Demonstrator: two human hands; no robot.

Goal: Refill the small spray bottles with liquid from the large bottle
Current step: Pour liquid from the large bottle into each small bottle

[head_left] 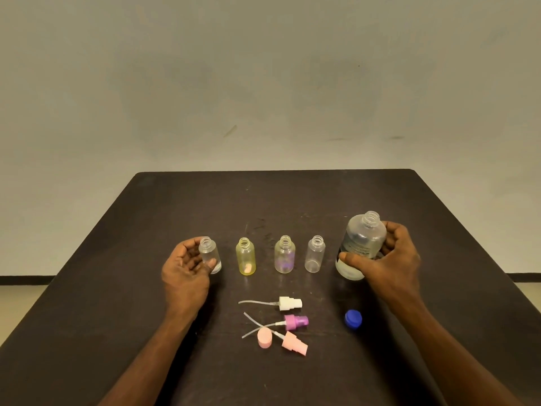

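Several small uncapped bottles stand in a row on the dark table [117,288]. My left hand [184,271] curls around the leftmost clear one [209,253], thumb on its lower side. To its right stand a yellow bottle [246,256], a clear bottle with a purple tint [284,254] and another clear bottle [315,254]. My right hand [386,259] grips the large clear bottle [361,244], which is uncapped, upright and holds some liquid.
Spray heads with dip tubes lie in front of the row: a white one [289,303], a purple one [296,322] and a pink one [294,343], with a pink cap [265,338] beside it. The blue cap [353,319] lies near my right forearm.
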